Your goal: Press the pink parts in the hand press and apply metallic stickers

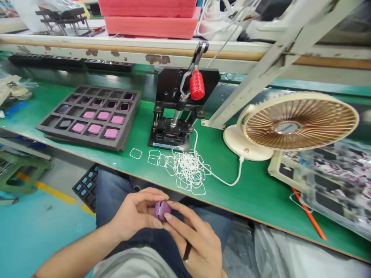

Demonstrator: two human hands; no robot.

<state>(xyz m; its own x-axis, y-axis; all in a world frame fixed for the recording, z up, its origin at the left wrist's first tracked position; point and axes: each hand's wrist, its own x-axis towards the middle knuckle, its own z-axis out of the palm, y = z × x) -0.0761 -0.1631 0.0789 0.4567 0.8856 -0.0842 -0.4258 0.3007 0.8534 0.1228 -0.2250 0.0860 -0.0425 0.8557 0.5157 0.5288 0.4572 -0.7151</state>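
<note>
Over my lap, at the front edge of the green bench, both hands hold a small purple watch case, turned partly on its side. My left hand pinches it between thumb and fingers. From the other side, the fingertips of my right hand close on it; a dark ring is on one finger. Beyond the hands lies a tangled pile of thin white square gaskets, with a few loose ones to its left. A dark foam tray holds several purple cases and dark-screened watch bodies in its pockets.
A black toggle press with a red handle stands behind the gaskets. To the right are a cream fan with its cable, a clear tray of small parts and an orange stick. A shelf spans the back.
</note>
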